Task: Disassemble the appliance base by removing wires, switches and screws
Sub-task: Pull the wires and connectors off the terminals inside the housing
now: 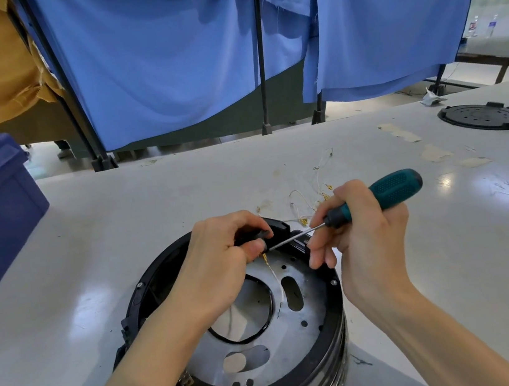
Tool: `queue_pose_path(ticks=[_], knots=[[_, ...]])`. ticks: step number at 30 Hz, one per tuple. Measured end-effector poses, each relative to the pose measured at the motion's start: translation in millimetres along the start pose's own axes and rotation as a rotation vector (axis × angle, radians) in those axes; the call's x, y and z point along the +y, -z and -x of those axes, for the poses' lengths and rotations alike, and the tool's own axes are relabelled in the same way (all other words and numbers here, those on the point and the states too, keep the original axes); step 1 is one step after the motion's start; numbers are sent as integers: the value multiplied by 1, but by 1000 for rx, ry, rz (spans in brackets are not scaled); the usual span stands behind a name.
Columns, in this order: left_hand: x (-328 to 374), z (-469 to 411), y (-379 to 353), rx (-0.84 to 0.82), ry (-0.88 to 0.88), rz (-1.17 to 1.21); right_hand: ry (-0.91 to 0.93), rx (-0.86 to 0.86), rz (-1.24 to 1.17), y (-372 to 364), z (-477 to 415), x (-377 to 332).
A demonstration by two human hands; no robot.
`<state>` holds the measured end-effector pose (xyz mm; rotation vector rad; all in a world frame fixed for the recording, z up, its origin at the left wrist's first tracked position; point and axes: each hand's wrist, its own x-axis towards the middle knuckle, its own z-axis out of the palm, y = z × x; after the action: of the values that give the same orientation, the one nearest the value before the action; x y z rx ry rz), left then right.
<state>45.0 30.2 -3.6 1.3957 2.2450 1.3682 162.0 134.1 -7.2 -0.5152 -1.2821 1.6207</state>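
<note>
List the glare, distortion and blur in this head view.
Head view: bright ceiling-light glare patches on the glossy table to the right; wide-angle lens bows the table edge and curtain poles; the base, left hand, right hand and screwdriver are sharp; the loose wires are thin and faint; the bottles far right are blurred.

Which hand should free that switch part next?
Probably right: the right hand already holds the screwdriver, tip at the black part the left hand pinches.
</note>
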Motion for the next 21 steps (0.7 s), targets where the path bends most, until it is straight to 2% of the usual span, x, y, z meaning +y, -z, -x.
queue_pose_path(ticks=[12,16,19,21], knots=[[-2,1,-4,-35,-29,-159,-23,8,62,1,-1,2],[4,0,-5,-55,-58,-138,-32,-2,107,-1,1,4],[12,-5,-10,3,-123,-119,-22,7,112,-3,6,5],[11,-7,-11,34,-106,-119,9,48,68,0,6,8]])
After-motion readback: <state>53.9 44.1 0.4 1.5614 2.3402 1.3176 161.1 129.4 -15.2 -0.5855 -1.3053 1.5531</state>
